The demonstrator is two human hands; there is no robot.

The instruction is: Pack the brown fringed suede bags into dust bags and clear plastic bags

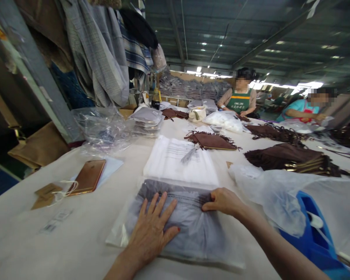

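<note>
Pressing clear plastic bag (235, 254) of grey cloth (196, 229) toward near edge of table (76, 241) with left hand (153, 227), fingers splayed, clutching nothing; pinching far-right corner with right hand (221, 200). Already bagged; impossible to tell whether sealed. Still unbagged toward right edge: brown fringed pouches (282, 156).

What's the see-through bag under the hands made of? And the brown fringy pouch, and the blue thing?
The bag looks like thin, clear plastic: it's wrinkly and see-through. The fringed pouch seems matte, like suede or imitation suede; I can't tell which. The blue thing is probably hard plastic, smooth and stiff-edged.
</note>
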